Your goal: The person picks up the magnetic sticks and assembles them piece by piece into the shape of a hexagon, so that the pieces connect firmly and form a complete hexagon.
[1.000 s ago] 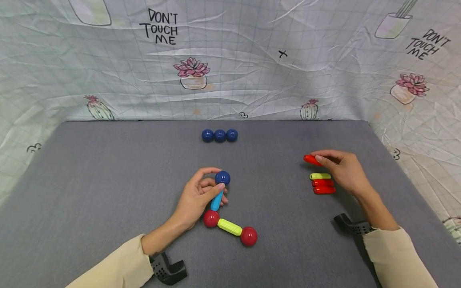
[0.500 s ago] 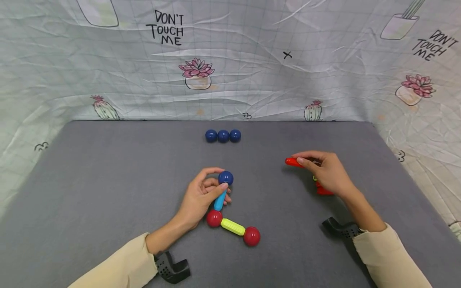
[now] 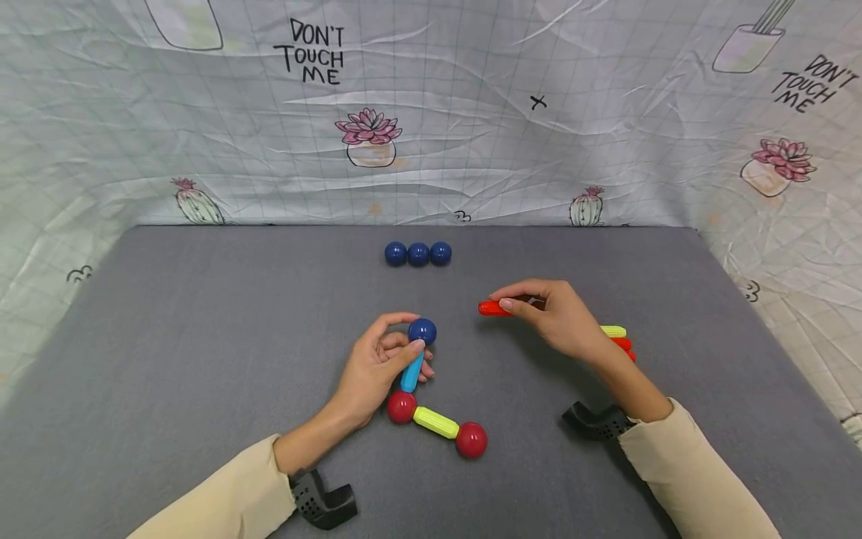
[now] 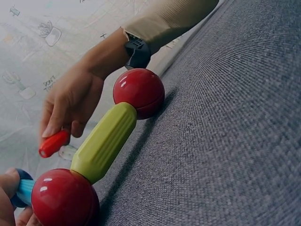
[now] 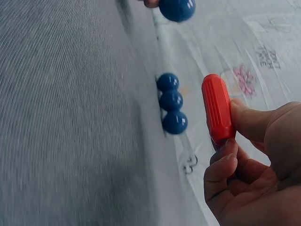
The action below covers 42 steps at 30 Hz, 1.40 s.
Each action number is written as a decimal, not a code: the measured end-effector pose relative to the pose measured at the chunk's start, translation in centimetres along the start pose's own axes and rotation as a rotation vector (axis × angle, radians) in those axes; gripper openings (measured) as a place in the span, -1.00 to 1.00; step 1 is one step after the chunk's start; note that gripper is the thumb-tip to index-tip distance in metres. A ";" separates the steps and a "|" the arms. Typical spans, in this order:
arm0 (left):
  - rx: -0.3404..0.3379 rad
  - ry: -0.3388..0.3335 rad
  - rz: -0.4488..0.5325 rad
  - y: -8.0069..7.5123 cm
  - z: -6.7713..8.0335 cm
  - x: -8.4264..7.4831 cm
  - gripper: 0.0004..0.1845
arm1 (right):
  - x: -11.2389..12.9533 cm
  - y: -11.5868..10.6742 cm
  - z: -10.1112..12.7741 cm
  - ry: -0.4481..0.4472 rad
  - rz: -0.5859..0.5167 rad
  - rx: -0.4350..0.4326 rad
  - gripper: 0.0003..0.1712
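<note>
My left hand (image 3: 370,367) pinches a blue ball (image 3: 422,332) and the light-blue rod (image 3: 411,373) joined under it. That rod's lower end meets a red ball (image 3: 402,408). From there a yellow-green ribbed rod (image 3: 436,423) runs to a second red ball (image 3: 471,440), which rests on the table. Between thumb and fingers, my right hand (image 3: 559,318) holds a red ribbed rod (image 5: 218,107) above the table, right of the blue ball and apart from it. In the left wrist view the same red rod (image 4: 53,143) shows beyond the yellow-green one.
Three blue balls (image 3: 418,254) sit in a touching row toward the back of the grey table (image 3: 269,299). Behind my right wrist lie a yellow-green rod (image 3: 613,331) and red rods (image 3: 623,344), partly hidden. A printed cloth (image 3: 458,165) hangs along the far edge.
My right hand has carried the red rod leftward, away from the loose rods and toward the blue ball. The left hand keeps its grip almost unmoved; the view shifted slightly at first.
</note>
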<state>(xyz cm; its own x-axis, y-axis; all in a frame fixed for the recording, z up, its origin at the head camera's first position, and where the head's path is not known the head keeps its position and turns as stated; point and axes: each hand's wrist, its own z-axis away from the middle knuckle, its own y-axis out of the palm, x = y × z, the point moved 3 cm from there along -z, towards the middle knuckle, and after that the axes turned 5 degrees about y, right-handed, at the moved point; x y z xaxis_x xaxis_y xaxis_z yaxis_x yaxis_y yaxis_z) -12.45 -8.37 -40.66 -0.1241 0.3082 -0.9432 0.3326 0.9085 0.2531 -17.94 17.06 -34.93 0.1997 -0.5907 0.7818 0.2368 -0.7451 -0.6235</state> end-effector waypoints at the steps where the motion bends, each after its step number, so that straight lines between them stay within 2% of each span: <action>1: 0.002 0.001 -0.002 0.0 0.0 0.0 -0.59 | 0.2 0.2 -0.1 -0.003 -0.004 0.008 -0.78; 16: 0.020 -0.007 0.000 -0.1 -0.1 -0.2 -0.61 | 1.6 3.4 -0.9 -0.068 -0.017 0.097 -0.81; 35: 0.041 -0.021 0.019 0.0 -0.3 0.0 -0.55 | 2.5 5.1 -1.4 -0.106 -0.023 0.109 -0.81; 39: 0.034 -0.026 0.029 0.0 -0.3 -0.1 -0.51 | 2.9 5.4 -1.7 -0.107 -0.034 0.113 -0.82; 42: -0.001 -0.020 0.037 0.0 -0.2 -0.1 -0.54 | 3.2 5.8 -2.0 -0.112 -0.050 0.124 -0.83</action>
<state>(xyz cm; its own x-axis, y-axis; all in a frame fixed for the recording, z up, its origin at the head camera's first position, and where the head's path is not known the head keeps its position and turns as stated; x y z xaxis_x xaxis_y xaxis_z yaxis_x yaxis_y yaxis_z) -12.62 -8.39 -40.50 -0.0935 0.3358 -0.9373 0.3355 0.8969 0.2879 -17.87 10.20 -36.00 0.2882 -0.5107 0.8100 0.3629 -0.7246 -0.5859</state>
